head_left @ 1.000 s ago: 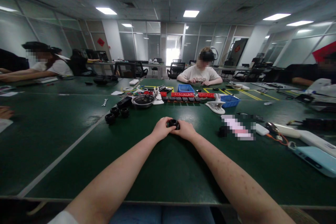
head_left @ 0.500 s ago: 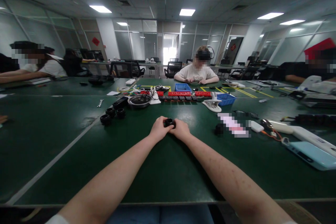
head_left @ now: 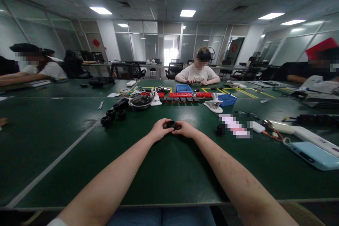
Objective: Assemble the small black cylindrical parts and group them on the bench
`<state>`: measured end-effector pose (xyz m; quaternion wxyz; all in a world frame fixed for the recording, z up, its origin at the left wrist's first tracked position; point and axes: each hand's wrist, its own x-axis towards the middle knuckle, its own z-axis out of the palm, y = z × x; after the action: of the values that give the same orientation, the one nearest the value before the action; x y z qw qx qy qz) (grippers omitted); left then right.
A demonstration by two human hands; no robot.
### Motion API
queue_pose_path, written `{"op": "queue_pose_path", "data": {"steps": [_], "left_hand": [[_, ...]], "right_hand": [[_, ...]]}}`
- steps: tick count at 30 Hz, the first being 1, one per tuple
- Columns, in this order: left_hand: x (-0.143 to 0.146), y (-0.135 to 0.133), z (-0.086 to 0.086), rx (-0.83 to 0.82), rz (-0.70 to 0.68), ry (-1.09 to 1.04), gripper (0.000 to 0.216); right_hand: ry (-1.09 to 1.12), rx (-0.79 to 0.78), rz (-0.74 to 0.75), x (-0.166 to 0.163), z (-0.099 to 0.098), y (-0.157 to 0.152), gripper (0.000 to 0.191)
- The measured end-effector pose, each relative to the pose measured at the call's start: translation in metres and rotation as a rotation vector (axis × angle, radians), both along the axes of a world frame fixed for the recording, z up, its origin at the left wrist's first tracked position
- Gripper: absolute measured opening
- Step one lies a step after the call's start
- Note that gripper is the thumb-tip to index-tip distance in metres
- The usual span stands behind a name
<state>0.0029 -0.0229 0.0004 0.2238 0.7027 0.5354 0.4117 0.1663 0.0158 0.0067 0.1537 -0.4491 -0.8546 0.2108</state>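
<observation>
A small black ring-shaped part (head_left: 171,124) with a round opening on top is between my hands over the green table. It looks like a short lens barrel, but its exact kind is unclear. My left hand (head_left: 160,129) curls around its left side, thumb along the near edge. On the right, the bent fingers and thumb of my right hand (head_left: 185,129) close at its other side, with a dark patch showing between them. Several similar black round parts (head_left: 106,121) stand in a cluster to the left. Another dark piece (head_left: 220,130) sits to the right.
Beyond my hands lie a red-and-black strip (head_left: 182,97), a round metal dish (head_left: 140,102), a white clamp (head_left: 214,106) and blue trays (head_left: 226,100). A wrench (head_left: 101,105) lies left; a light-blue device (head_left: 315,155) lies right. A person (head_left: 198,72) sits opposite, with others at both sides.
My right hand has shifted slightly right and its fingers have opened up around the part, exposing more of it. The left hand stays nearly in place.
</observation>
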Motion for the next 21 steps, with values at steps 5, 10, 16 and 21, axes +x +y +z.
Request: {"op": "queue_pose_path", "data": {"steps": [5, 10, 16, 21], "left_hand": [[0.007, 0.005, -0.011, 0.007, 0.162, -0.030, 0.034], [0.006, 0.005, -0.011, 0.014, 0.168, -0.027, 0.032], [-0.001, 0.002, -0.001, 0.000, -0.035, -0.004, 0.035], [-0.003, 0.003, -0.003, -0.015, -0.087, -0.008, 0.038]], "right_hand": [[-0.039, 0.108, -0.241, -0.021, -0.010, -0.012, 0.031], [-0.060, 0.158, -0.302, -0.027, -0.009, -0.018, 0.041], [-0.016, 0.027, -0.018, 0.000, 0.003, -0.002, 0.040], [0.011, -0.063, 0.111, 0.009, 0.005, 0.005, 0.025]]}}
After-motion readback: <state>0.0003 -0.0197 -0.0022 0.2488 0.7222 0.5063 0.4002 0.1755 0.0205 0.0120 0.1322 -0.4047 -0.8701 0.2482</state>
